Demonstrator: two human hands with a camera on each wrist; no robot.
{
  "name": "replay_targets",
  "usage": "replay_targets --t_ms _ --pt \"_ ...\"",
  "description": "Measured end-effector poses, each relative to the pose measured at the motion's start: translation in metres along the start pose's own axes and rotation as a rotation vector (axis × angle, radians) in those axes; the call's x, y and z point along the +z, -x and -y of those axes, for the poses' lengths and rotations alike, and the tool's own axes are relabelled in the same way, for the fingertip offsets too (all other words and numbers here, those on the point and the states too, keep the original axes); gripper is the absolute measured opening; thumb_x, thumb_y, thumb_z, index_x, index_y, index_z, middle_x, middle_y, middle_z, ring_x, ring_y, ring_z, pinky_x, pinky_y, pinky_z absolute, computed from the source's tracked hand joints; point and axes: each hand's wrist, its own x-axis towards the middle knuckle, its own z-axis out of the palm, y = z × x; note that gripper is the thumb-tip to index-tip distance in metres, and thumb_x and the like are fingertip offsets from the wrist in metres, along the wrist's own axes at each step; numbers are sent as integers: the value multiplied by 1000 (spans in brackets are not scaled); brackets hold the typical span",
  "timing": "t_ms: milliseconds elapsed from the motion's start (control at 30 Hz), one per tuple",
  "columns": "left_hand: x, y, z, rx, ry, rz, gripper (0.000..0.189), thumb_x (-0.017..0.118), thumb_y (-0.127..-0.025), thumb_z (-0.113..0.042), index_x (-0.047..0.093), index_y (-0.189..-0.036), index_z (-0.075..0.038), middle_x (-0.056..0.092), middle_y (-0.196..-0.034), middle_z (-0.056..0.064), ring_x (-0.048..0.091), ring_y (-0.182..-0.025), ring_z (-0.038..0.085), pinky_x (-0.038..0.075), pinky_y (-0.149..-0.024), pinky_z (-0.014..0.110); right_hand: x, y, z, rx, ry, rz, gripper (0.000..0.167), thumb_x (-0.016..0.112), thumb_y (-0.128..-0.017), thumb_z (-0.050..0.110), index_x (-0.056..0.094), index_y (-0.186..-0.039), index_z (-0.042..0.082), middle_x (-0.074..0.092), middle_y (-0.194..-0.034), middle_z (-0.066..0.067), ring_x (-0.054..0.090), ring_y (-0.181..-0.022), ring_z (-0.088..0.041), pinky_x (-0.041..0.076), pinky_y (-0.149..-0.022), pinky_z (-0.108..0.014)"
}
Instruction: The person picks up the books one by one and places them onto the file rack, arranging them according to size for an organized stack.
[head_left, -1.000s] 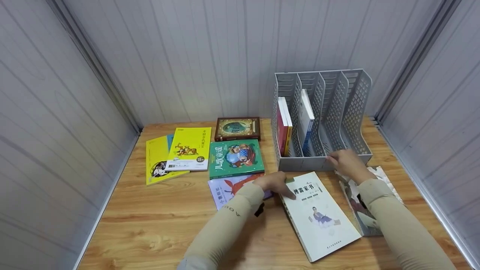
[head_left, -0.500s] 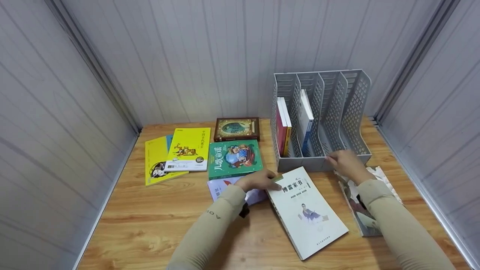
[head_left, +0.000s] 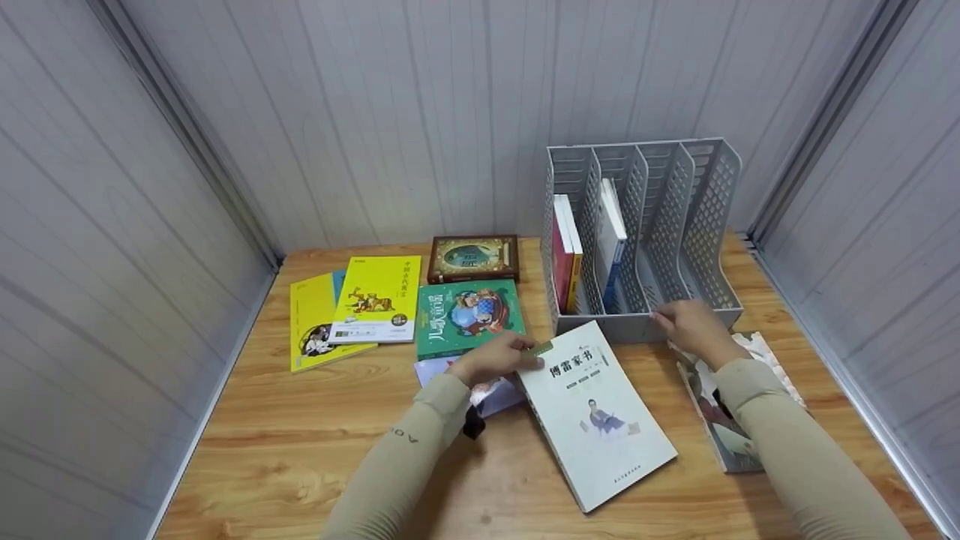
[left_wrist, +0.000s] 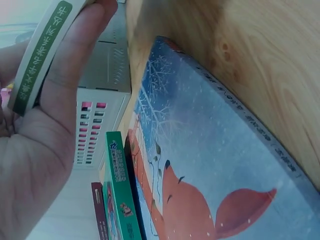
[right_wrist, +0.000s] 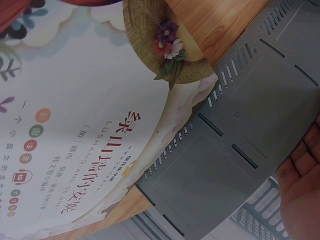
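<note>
Nearest, I see the white paperback [head_left: 600, 420] above the wooden table [head_left: 285, 457], pinched at its upper left corner by the left hand [head_left: 491, 360], near the fox-cover book [left_wrist: 205, 145]. Beyond, the right hand [head_left: 696, 328] grips the front lip of the gray file rack [head_left: 600, 328], whose two left compartments hold books [head_left: 568, 255].

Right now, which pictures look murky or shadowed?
Head view: fairly even light, soft shadow beside the left sleeve, tiny print soft on the white book; left wrist view: pale, bluish cast over the fox book; right wrist view: dimmest, the grey rack looking dull.
</note>
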Motion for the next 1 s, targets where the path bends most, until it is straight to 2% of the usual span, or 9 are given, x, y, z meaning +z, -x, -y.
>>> replay_targets --t_ms 167,367,633,867,1000 --pt "-10 7 1 39 45 -16 30 68 -104 -13 74 -132 -3 81 -112 11 76 -81 11 63 -74 27 3 -1 0 -10 1 -11 30 63 -110 16 79 -115 -8 80 -109 -28 76 -99 -46 61 -88 -63" --pt "-16 13 -2 72 133 -8 35 68 -104 -10 72 -138 -2 80 -122 17 79 -85 14 66 -78 30 3 1 -2 -21 0 -17 30 62 -110 16 79 -116 -8 79 -112 -28 76 -102 -47 61 -91 -64" --pt "-18 17 -7 159 133 -65 34 68 -103 -7 74 -135 0 80 -123 20 80 -87 15 66 -79 29 2 1 -4 -6 18 -16 31 62 -111 19 78 -120 -6 78 -117 -28 74 -110 -50 58 -97 -66" --pt "-23 25 -14 221 233 -98 34 67 -103 -4 72 -136 3 79 -124 21 80 -91 17 67 -80 31 2 2 -2 -12 20 -23 30 62 -110 16 77 -119 -7 79 -114 -28 76 -104 -47 59 -93 -64" --pt "-25 30 -22 266 281 -123 34 67 -105 -8 71 -138 2 79 -125 20 82 -93 20 68 -81 35 -4 2 0 -44 -32 -61 28 63 -109 12 75 -123 -9 77 -117 -30 75 -106 -49 59 -94 -65"
